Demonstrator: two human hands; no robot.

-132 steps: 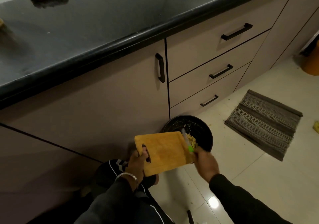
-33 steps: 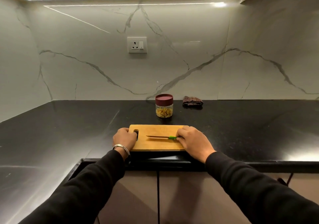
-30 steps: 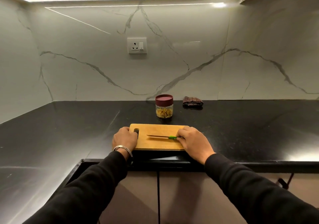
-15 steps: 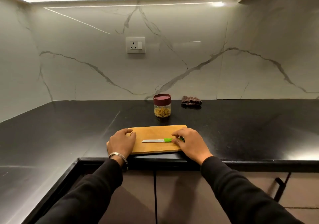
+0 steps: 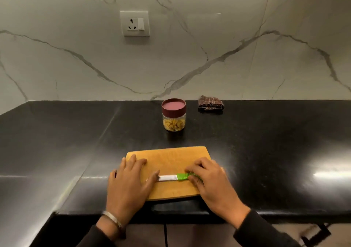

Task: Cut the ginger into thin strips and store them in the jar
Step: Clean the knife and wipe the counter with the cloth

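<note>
A wooden cutting board (image 5: 171, 157) lies flat near the front edge of the black counter. A knife (image 5: 171, 177) with a green handle and pale blade rests across it, blade pointing left. My left hand (image 5: 128, 182) lies flat on the board's left end, fingers straight. My right hand (image 5: 210, 182) pinches the green handle between curled fingers and thumb. Behind the board stands a clear jar (image 5: 173, 122) with yellow ginger strips inside and a maroon lid on top.
A folded brown checked cloth (image 5: 210, 104) lies by the marble wall, right of the jar. A wall socket (image 5: 134, 23) sits above. The black counter (image 5: 275, 142) stretches to both sides, its front edge just below my wrists.
Earlier the board was tipped over a black bin on the floor. It now lies on the counter. In the last half second my left hand flattened onto the board; the knife stays down.
</note>
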